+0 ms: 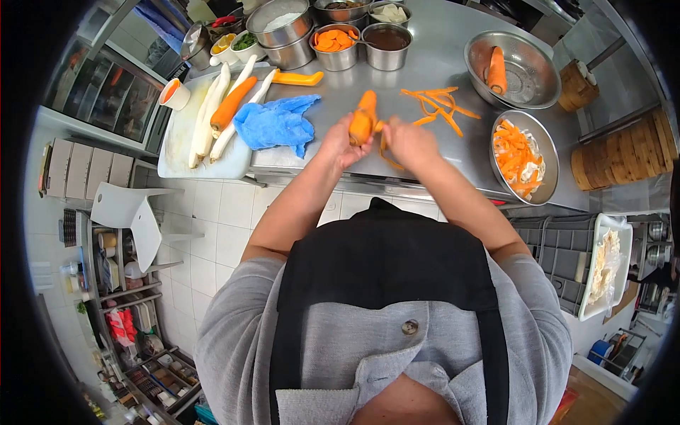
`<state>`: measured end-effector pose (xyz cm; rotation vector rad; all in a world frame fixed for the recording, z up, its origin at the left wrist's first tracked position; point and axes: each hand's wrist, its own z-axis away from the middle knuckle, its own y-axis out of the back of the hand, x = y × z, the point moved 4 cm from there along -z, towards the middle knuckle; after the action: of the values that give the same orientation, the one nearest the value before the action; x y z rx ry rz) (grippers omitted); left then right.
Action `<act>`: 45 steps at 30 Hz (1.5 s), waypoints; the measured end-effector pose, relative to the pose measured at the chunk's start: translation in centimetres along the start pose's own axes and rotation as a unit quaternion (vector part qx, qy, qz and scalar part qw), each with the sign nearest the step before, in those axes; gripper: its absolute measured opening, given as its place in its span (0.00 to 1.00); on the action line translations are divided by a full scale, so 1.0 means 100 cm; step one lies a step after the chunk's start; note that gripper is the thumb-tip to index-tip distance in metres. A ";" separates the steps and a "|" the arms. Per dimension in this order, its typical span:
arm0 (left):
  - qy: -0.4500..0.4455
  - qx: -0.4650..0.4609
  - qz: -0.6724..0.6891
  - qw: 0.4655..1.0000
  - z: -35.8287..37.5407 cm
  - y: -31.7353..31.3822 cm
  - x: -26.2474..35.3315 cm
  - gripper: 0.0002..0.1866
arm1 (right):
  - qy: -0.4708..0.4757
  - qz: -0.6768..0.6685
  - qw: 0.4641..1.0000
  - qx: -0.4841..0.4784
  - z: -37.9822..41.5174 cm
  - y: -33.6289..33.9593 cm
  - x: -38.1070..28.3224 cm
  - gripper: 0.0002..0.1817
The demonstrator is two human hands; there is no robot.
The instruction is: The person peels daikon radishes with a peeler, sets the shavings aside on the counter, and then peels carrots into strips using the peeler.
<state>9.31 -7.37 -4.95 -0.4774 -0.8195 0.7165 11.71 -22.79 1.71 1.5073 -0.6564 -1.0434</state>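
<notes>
My left hand (pixel 341 146) is closed around the thick end of a carrot (pixel 365 117), which points away from me over the front of the steel table. Close beside it, my right hand (pixel 411 144) is closed on what looks like a peeler (pixel 380 127); blur and fingers hide most of it. A strip of peel (pixel 388 154) hangs below the carrot. More carrot peelings (pixel 443 106) lie loose on the table beyond my right hand. To the left of my hands is a crumpled blue cloth (pixel 278 124), partly on a white cutting board (pixel 173 152).
White root vegetables (pixel 205 117) and another carrot (pixel 234 103) lie on the board near an orange-yellow handle (pixel 297 78). Steel pots, one with sliced carrot (pixel 334 40), stand behind. At right are a colander (pixel 473 60) holding a carrot (pixel 497 71) and a bowl of peelings (pixel 520 159).
</notes>
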 end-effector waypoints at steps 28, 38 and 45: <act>0.088 -0.012 0.011 0.996 0.010 -0.026 -0.018 0.22 | 0.073 -0.006 0.995 0.064 0.067 0.033 -0.005 0.17; 0.000 0.032 -0.046 0.998 0.001 -0.017 0.009 0.23 | 0.076 0.005 0.992 0.099 0.016 0.010 -0.001 0.16; 0.056 -0.044 -0.064 0.995 0.011 -0.022 -0.021 0.25 | -0.078 -0.046 0.995 0.050 -0.010 0.015 0.044 0.22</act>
<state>8.28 -10.31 -3.94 -0.5337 -0.7717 0.5320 14.79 -26.38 1.99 1.5637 -0.7644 -1.2235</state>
